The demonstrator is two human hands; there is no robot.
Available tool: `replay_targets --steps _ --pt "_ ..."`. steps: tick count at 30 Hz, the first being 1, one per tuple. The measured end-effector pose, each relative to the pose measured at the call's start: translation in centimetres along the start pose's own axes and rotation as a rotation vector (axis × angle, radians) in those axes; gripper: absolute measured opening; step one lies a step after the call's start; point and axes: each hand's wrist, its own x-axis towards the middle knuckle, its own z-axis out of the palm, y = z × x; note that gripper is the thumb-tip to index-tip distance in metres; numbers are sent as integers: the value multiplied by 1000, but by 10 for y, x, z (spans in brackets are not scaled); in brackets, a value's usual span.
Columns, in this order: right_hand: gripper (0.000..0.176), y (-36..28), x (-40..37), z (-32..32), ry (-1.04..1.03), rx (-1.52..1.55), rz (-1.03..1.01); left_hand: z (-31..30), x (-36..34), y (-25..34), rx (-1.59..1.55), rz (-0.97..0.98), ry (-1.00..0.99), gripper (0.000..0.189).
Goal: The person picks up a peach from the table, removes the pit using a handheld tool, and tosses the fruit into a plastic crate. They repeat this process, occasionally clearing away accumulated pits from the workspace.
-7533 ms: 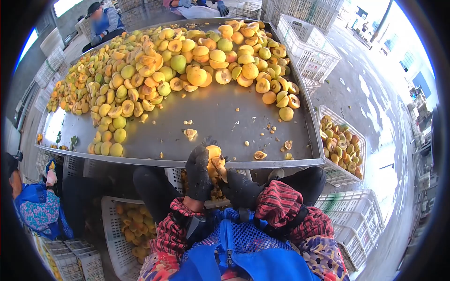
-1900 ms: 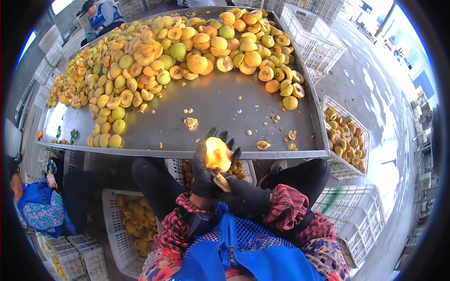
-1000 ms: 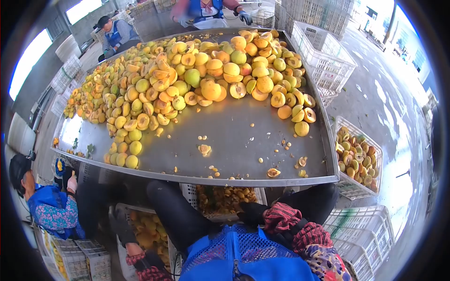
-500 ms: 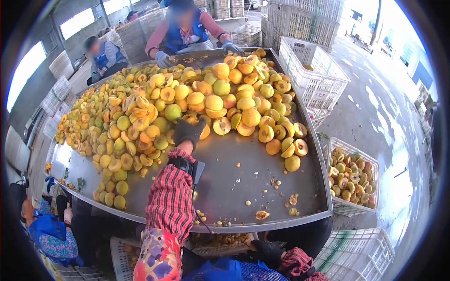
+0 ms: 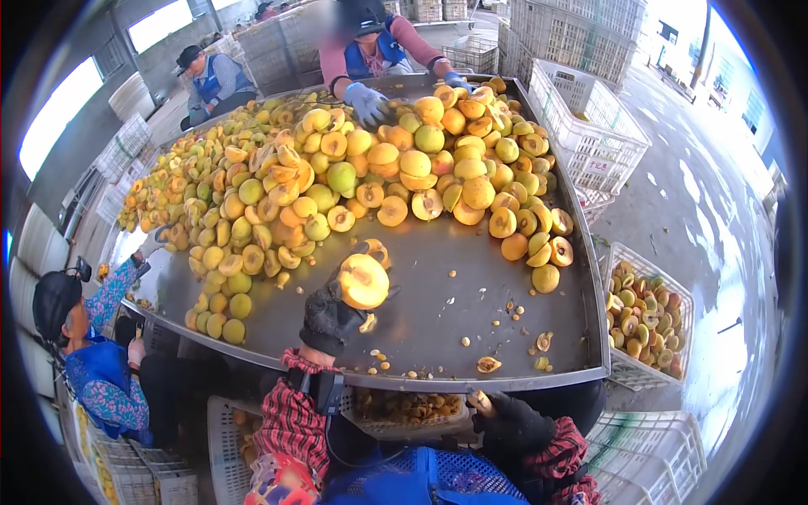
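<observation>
My left hand, in a dark glove, is closed around a yellow peach half over the front part of the metal table. The cut face points up toward me, and another piece of peach shows just behind it, between the fingers. Below the table's front edge, my right hand is also dark-gloved, its fingers wrapped round a short tan stick-like handle; the rest of that tool is hidden. A large heap of whole and halved peaches covers the table's far and left parts.
Peach stones and scraps lie along the near edge. Opposite, a person's gloved hand touches the heap; another person sits at the left. A crate of peach halves stands right, a white crate near right, and a crate of scraps below.
My left hand has come back from the heap toward me, now holding a peach half. My right hand has risen nearer the table edge, its tan handle now visible. The view has shifted slightly.
</observation>
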Motion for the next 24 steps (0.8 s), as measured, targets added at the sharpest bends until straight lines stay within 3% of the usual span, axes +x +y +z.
replay_targets --steps 2,4,6,7,11,14,24 --pt "35 -16 7 10 -46 176 41 13 -28 -6 -630 -141 17 76" --pt "38 -39 19 27 40 189 145 36 -44 -6 -619 -142 8 77" --pt "38 -45 32 40 106 271 100 57 -55 -9 -609 -152 -3 77" --pt "39 -46 39 46 140 313 77 63 -62 -15 -703 -116 -98 71" --pt "39 -51 60 64 157 390 -32 80 -78 -33 -318 -31 -3 53" --pt "34 -52 63 71 180 423 -119 92 -87 -38 -175 0 -48 54" --pt "33 -38 59 76 222 474 -160 90 -90 -45 -208 -64 -11 55"
